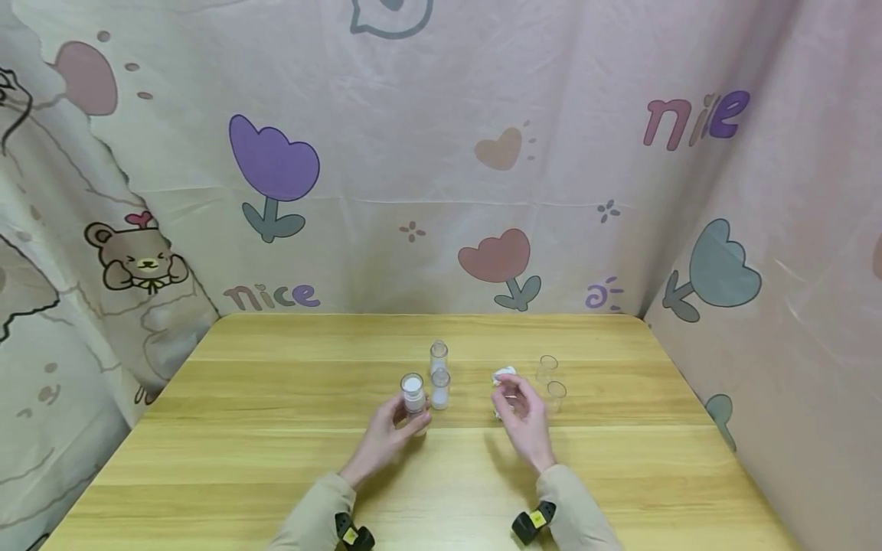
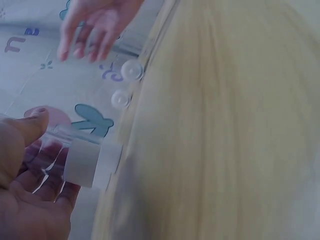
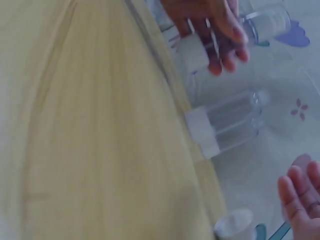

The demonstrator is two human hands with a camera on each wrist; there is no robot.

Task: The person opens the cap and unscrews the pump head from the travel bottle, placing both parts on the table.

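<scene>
My left hand (image 1: 386, 438) grips a clear cylindrical container (image 1: 413, 388), its fingers and thumb curled round the side. In the left wrist view, the container's lower part (image 2: 82, 163) is white and its upper part see-through. Two similar containers, one farther back (image 1: 439, 357) and one nearer (image 1: 440, 391), stand just right of it. My right hand (image 1: 526, 425) hovers with loosely bent fingers and nothing held. Below and beside those fingers are small white pieces (image 1: 506, 373), which look round and cap-like in the left wrist view.
Two clear, thin-rimmed cylinders (image 1: 556, 392) stand right of my right hand. The wooden table (image 1: 276, 459) meets a printed curtain (image 1: 386, 252) at its back edge. Each sleeve carries a black wrist device (image 1: 534, 523).
</scene>
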